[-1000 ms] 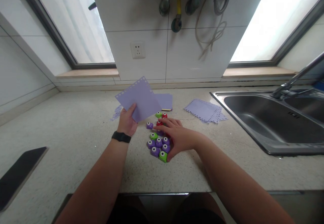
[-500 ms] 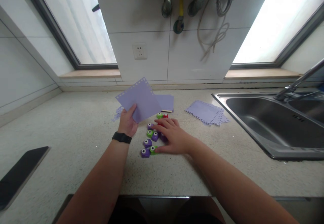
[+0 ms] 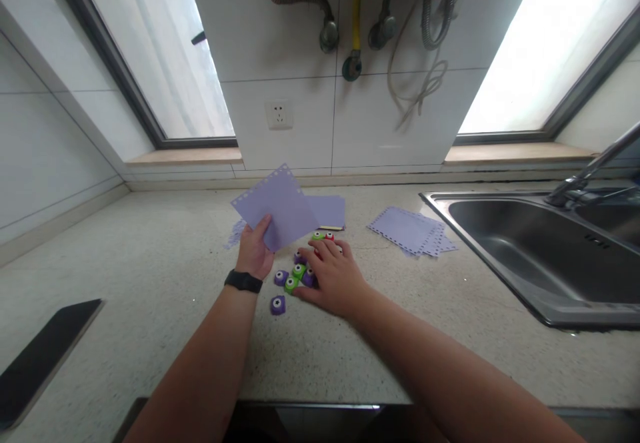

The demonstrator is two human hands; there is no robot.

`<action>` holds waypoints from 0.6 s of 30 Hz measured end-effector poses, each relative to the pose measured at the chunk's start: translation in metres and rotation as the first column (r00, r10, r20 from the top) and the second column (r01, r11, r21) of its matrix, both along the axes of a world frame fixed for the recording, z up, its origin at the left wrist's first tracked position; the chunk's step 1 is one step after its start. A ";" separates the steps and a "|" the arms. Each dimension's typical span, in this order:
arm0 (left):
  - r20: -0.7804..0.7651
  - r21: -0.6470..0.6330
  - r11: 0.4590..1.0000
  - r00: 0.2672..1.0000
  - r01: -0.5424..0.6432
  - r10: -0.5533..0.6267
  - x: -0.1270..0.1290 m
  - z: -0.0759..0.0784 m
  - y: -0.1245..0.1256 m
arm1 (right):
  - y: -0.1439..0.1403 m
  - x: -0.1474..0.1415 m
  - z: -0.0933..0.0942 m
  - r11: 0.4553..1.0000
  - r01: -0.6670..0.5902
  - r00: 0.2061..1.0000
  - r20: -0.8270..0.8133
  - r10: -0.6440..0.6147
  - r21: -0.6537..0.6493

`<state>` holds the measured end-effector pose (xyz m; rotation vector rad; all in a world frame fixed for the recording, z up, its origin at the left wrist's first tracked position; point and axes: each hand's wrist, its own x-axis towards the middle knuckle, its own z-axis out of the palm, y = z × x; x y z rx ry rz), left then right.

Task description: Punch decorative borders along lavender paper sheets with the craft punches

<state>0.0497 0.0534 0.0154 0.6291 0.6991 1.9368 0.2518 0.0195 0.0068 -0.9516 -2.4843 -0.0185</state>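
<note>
My left hand (image 3: 256,248) pinches a sheet of purple paper (image 3: 280,206) between thumb and fingers, holding it raised and tilted. Small holes line that sheet's upper left edge. My right hand (image 3: 334,276) rests with fingers spread over a cluster of small craft punches, partly hiding them. Its thumb touches a green craft punch (image 3: 291,285). A purple craft punch (image 3: 278,305) sits apart at the near side, and another purple craft punch (image 3: 281,277) lies left of the group. Behind the fingers a red craft punch (image 3: 329,235) shows.
A stack of purple paper (image 3: 327,211) lies behind the punches. Several hole-edged purple sheets (image 3: 407,229) are fanned out to the right, beside a steel sink (image 3: 480,273). Purple paper scraps (image 3: 236,233) lie behind my left hand. A dark flat phone-like slab (image 3: 47,356) is at far left.
My right hand has swept slightly leftward and pushed several punches left, changing their arrangement. The left hand still holds the paper. The view has tipped up a little.
</note>
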 end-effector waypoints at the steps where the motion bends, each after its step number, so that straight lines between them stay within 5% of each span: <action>1: 0.000 0.002 1.000 1.000 -0.004 0.004 0.000 0.000 0.000 | -0.002 0.000 0.002 1.000 -0.022 1.000 -0.007 0.022 0.000; 7: 0.011 -0.006 0.999 0.999 -0.041 0.041 -0.004 0.001 0.003 | -0.022 -0.018 -0.005 0.981 -0.173 0.982 0.088 0.165 0.085; 13: 0.011 -0.016 0.999 0.999 -0.049 0.050 -0.007 -0.001 0.006 | -0.013 -0.027 -0.013 0.993 0.040 0.994 0.099 -0.050 0.107; 18: 0.021 -0.038 0.999 0.999 -0.030 0.031 -0.007 -0.003 0.005 | 0.001 -0.005 0.014 0.995 0.062 0.998 0.020 -0.064 0.074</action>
